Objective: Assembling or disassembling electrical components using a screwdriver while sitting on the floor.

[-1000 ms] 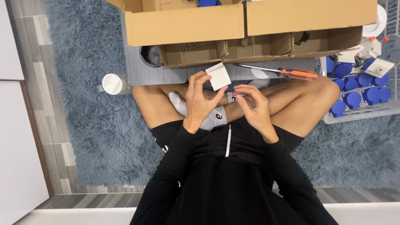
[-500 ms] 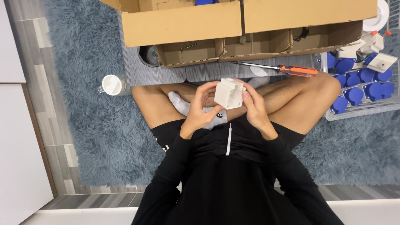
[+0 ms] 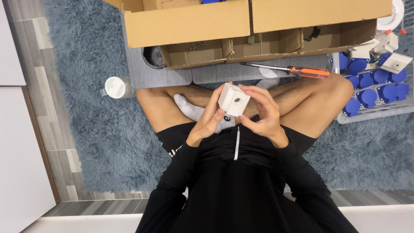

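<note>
I sit cross-legged on a blue-grey shaggy rug, and both hands hold a small white plastic box [image 3: 234,99] over my lap. A round hole shows in the face of the box that is turned toward me. My left hand [image 3: 210,118] grips its left and lower side with the fingers curled under it. My right hand [image 3: 262,113] wraps its right side, thumb near the front face. An orange-handled screwdriver [image 3: 288,69] lies on the grey mat just beyond my knees.
A big open cardboard box [image 3: 241,26] stands ahead of me. At right a white tray [image 3: 374,113] holds several blue and white socket parts. A clear bottle with a white cap [image 3: 115,87] stands on the rug at left, beside a pale wall panel [image 3: 17,142].
The white box has been turned in my hands: a flat side faced me before, now the face with the round hole does. Both hands have shifted slightly around it.
</note>
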